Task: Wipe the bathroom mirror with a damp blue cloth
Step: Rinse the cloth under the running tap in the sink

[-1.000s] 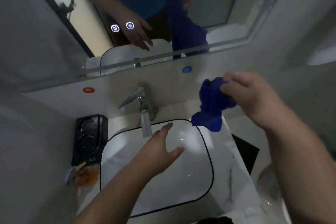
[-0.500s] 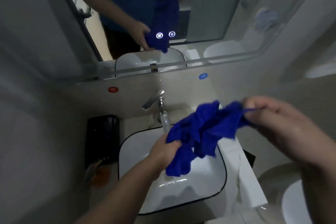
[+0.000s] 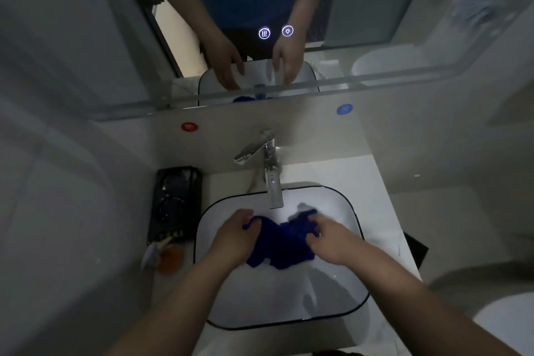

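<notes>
Left hand (image 3: 234,237) and right hand (image 3: 332,240) each grip 1 end of the blue cloth (image 3: 278,243), bunched in the basin (image 3: 289,300) below the faucet (image 3: 273,185). Wring it firmly: damp, not dripping, suits the mirror (image 3: 375,9).

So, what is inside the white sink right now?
The blue cloth is bunched inside the sink, gripped by the left hand and the right hand. The basin floor beneath it is covered.
</notes>
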